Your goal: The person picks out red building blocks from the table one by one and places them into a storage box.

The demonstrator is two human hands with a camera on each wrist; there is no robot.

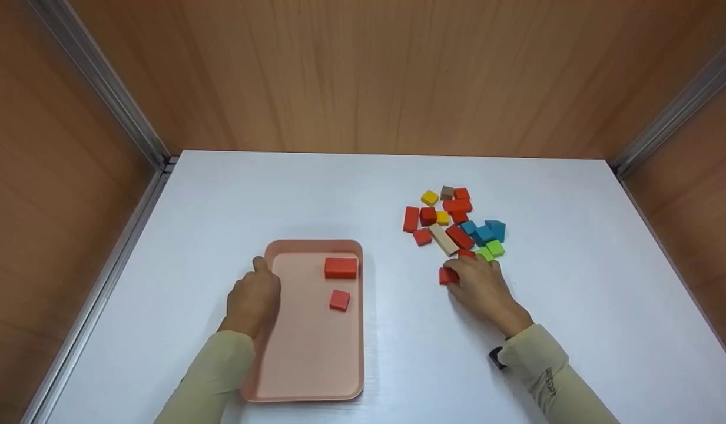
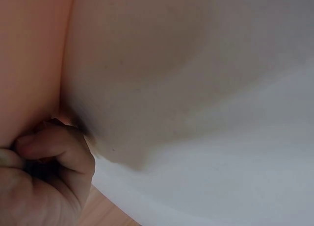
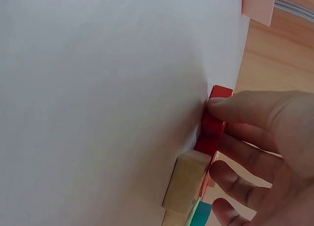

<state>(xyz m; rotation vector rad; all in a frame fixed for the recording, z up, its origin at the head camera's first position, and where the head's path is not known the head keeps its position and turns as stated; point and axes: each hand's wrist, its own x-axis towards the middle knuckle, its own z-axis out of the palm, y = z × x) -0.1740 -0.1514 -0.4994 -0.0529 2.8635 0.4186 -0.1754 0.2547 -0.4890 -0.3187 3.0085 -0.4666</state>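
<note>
A pink tray (image 1: 304, 365) lies on the white table, holding a red rectangular block (image 1: 340, 268) and a smaller red block (image 1: 340, 300). My left hand (image 1: 254, 299) grips the tray's left rim; in the left wrist view the fingers of that hand (image 2: 46, 172) curl at the tray's edge (image 2: 32, 54). At the near side of the block pile, my right hand (image 1: 483, 290) pinches a red block (image 1: 447, 275). The right wrist view shows the thumb of this hand (image 3: 265, 147) on the red block (image 3: 222, 92), close to a plain wooden block (image 3: 186, 179).
Beyond the right hand lie several red blocks (image 1: 457, 205), yellow blocks (image 1: 430, 197), blue blocks (image 1: 484, 235), green blocks (image 1: 495, 248) and a long wooden block (image 1: 443, 239). Wooden walls (image 1: 363, 76) stand behind and beside the table (image 1: 245, 194).
</note>
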